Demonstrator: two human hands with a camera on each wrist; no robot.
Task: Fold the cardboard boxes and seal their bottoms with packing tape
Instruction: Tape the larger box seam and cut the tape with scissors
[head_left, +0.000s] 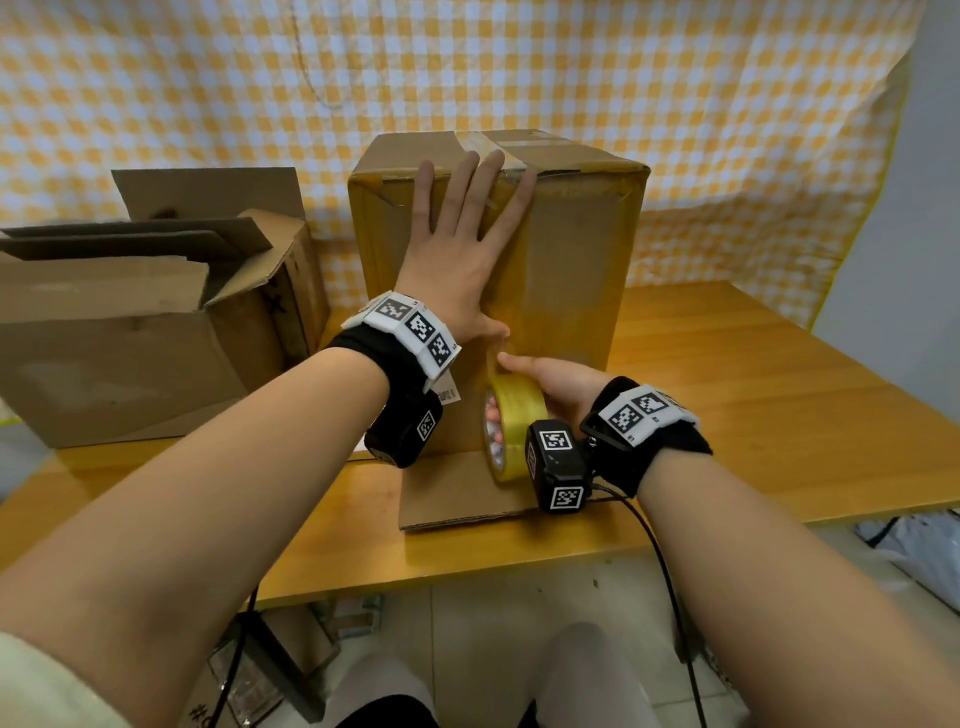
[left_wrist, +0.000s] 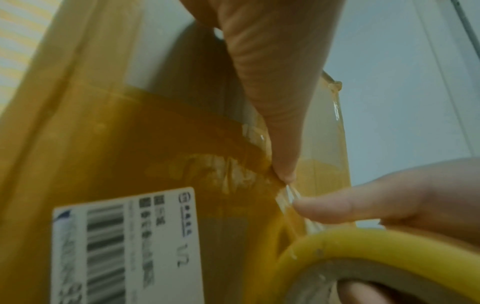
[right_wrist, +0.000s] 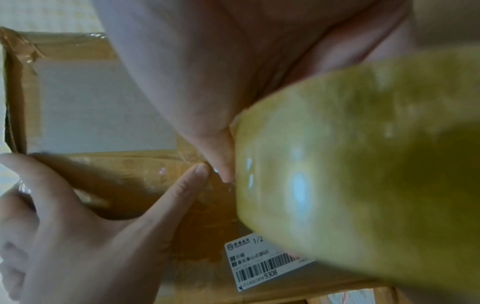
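Observation:
A tall cardboard box (head_left: 571, 249) stands on the wooden table (head_left: 753, 415), its taped flaps on top. My left hand (head_left: 457, 244) lies flat against its near face, fingers spread up to the top edge. The left thumb (left_wrist: 272, 123) presses a strip of clear yellow tape onto the cardboard. My right hand (head_left: 561, 384) grips the yellow tape roll (head_left: 514, 426) just below, fingers through its core. The right thumb (left_wrist: 337, 207) lies on the stretched tape, close to the left thumb. A white shipping label (right_wrist: 259, 265) sits low on the same face.
Two opened cardboard boxes (head_left: 145, 322) stand at the table's left. A loose flap (head_left: 457, 488) of cardboard lies flat before the tall box. Checked cloth (head_left: 727, 130) hangs behind. A black cable (head_left: 670, 582) drops from my right wrist past the table's front edge.

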